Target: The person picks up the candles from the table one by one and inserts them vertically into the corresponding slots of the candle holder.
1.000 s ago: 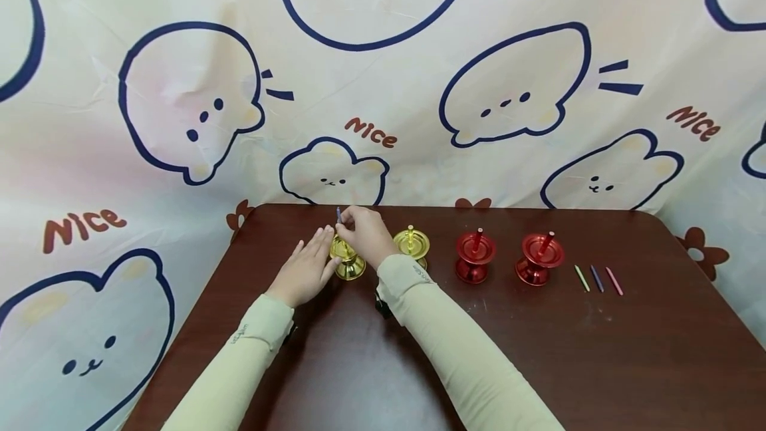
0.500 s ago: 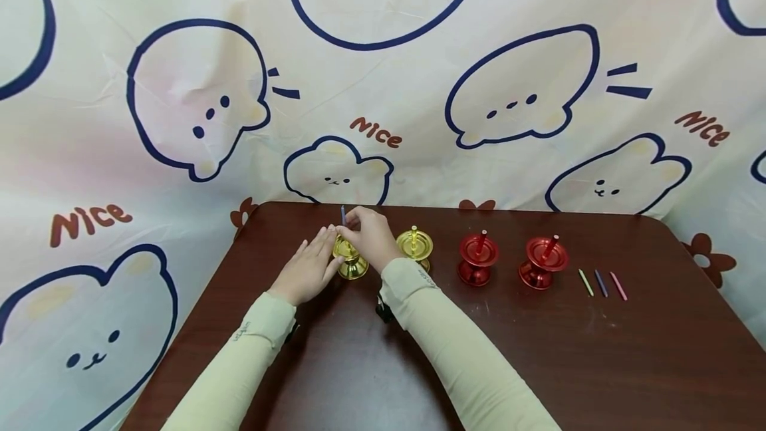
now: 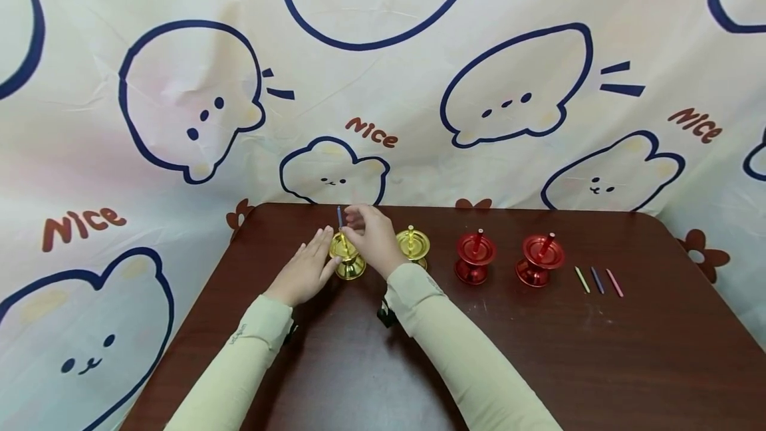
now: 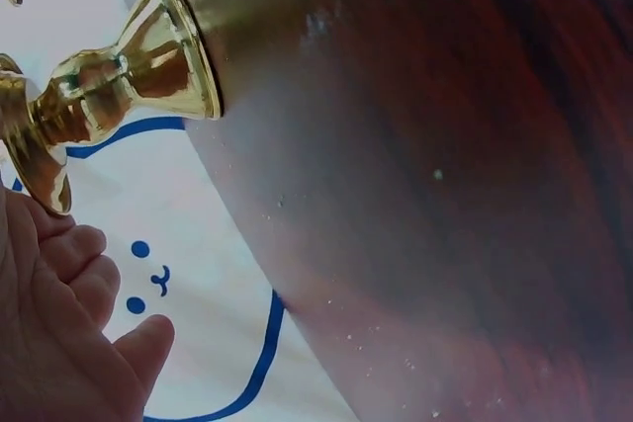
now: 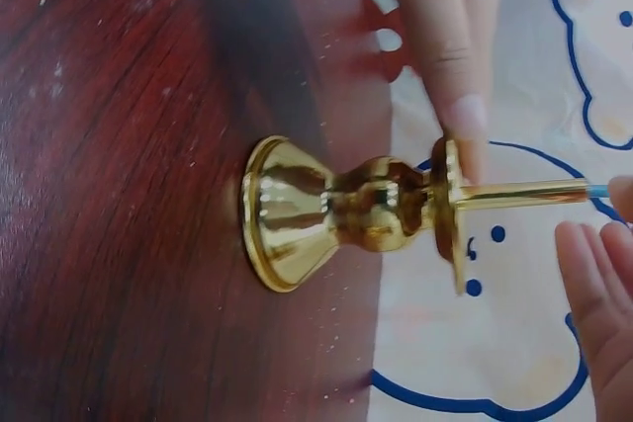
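A thin blue candle stands upright in the tube of the leftmost gold candlestick. My right hand is just right of the candle, thumb and fingers spread apart; in the right wrist view the fingers are close by the tube's top, where a bit of blue candle shows. My left hand lies with straight fingers against the left side of the candlestick's dish. In the left wrist view, the left hand's fingertips are at the dish's rim, and the candlestick's foot stands on the table.
Another gold candlestick stands just right of my right hand. Further right are two red candlesticks, one nearer and one beyond. Green, blue and pink candles lie on the brown table. A printed cloth hangs behind.
My right hand has loosened from the blue candle and shifted slightly right, and more of the candle shows. My left hand stays at the dish. The head view swayed a little.
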A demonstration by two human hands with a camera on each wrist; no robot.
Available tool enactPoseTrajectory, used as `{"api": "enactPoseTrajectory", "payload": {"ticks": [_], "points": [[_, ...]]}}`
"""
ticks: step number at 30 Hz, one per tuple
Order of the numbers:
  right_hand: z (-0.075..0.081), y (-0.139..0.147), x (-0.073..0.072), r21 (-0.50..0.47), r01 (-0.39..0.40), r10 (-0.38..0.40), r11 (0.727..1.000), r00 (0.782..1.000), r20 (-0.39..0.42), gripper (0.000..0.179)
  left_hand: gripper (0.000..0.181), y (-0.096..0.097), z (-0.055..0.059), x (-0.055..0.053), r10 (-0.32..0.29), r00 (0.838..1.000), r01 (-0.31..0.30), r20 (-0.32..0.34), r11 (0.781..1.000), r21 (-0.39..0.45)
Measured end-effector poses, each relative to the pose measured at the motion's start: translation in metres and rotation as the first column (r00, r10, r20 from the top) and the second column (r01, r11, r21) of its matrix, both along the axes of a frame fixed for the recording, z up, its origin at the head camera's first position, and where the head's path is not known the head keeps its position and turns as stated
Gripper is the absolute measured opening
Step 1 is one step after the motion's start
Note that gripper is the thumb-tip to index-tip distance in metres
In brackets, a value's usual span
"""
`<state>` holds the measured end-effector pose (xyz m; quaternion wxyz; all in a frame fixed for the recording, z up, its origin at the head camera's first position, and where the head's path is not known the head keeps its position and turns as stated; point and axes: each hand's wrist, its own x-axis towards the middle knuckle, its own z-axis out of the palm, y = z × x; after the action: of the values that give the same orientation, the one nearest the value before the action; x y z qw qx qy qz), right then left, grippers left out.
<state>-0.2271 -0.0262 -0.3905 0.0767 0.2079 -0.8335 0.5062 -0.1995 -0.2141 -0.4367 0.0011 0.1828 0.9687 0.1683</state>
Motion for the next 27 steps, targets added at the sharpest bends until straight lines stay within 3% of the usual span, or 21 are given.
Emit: {"api": "enactPoseTrajectory", "payload": {"ticks": [9,16,20,27], "points": [[-0.003,0.017,0.018,0.021,0.035,-0.032,0.999,0.994,-0.108,0.031,0.070,0.001,-0.003,-0.002,0.006,1.000,-0.006,0.004,0.997,0.080],[-0.001,0.036,0.032,0.008,0.034,-0.031,0.999,0.973,-0.227,0.031,0.071,0.000,-0.001,-0.006,0.005,0.998,-0.017,0.069,0.985,0.171],[0.000,0.050,0.038,-0.010,0.060,-0.060,0.998,0.955,-0.290,0.031,0.073,-0.001,-0.001,-0.007,0.003,0.995,-0.024,0.104,0.978,0.207],[0.004,0.082,0.044,-0.046,0.113,-0.122,0.993,0.921,-0.371,0.031,0.073,0.001,-0.001,-0.004,0.017,0.994,-0.041,0.109,0.973,0.227]]}}
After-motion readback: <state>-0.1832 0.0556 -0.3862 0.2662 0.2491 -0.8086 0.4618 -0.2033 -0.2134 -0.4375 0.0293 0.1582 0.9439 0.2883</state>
